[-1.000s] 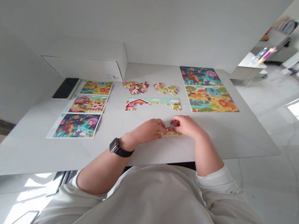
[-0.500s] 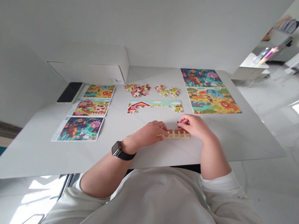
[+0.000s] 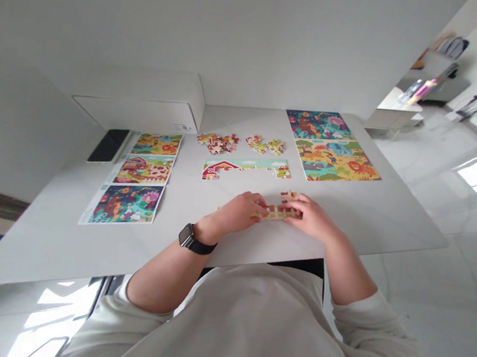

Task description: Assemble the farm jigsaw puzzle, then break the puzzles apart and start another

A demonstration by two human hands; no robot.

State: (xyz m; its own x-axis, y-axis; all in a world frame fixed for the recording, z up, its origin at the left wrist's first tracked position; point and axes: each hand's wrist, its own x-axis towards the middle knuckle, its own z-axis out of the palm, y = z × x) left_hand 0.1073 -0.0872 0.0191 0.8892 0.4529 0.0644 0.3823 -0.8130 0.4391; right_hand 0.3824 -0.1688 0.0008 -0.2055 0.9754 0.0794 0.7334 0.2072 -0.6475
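A joined puzzle strip with a white fence on brown and yellow lies flat near the table's front edge. My left hand, with a black watch on its wrist, holds the strip's left part with bent fingers and covers some of it. From the other side, my right hand grips the right end between thumb and fingers. A small puzzle piece shows at the strip's upper edge, by my right fingertips; whether it is locked in cannot be seen. Farther back lies a joined barn-and-sky puzzle section.
Loose puzzle pieces lie in a reddish pile and a greenish pile at the back. Finished puzzles are at the right. Picture sheets, a phone and a white box are at the left.
My right hand has come down from above the strip onto its right end. The small piece it was near now lies at the strip's upper edge. My left hand stays on the strip.
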